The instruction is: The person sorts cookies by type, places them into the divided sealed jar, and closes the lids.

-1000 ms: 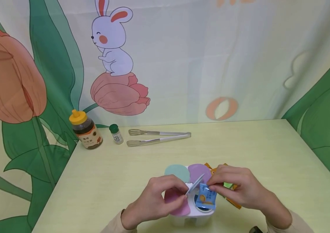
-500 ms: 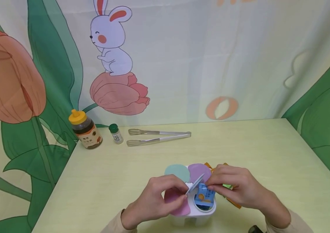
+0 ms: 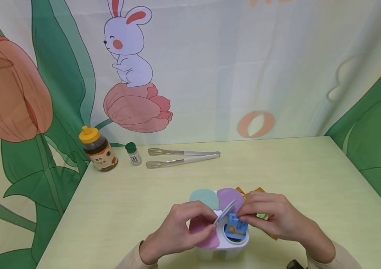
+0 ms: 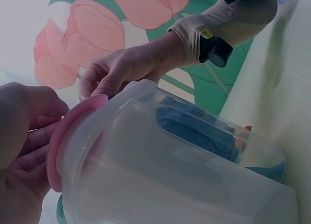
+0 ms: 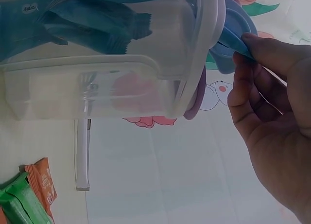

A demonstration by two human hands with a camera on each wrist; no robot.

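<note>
A translucent storage box (image 3: 222,245) has green, purple and pink petal lids on its top. My left hand (image 3: 183,228) pinches the tilted light-blue lid (image 3: 225,211) between thumb and fingers, holding it raised over its round opening. With thumb and fingertips, my right hand (image 3: 274,213) grips the top end of a blue snack packet (image 3: 236,226). The packet's lower end sits within the opening's rim. Through the box's clear wall, the right wrist view shows other blue packets (image 5: 92,25) inside.
Orange and green snack packets (image 5: 22,202) lie right of the box, partly behind my right hand. Farther back are metal tongs (image 3: 183,158), a green-capped shaker (image 3: 134,154) and a yellow-capped honey bottle (image 3: 98,149). A printed curtain (image 3: 203,74) hangs behind the table.
The blue packet has moved down into the opening, my right hand dropping slightly and shifting a little left with it. My left hand keeps the lid raised in place.
</note>
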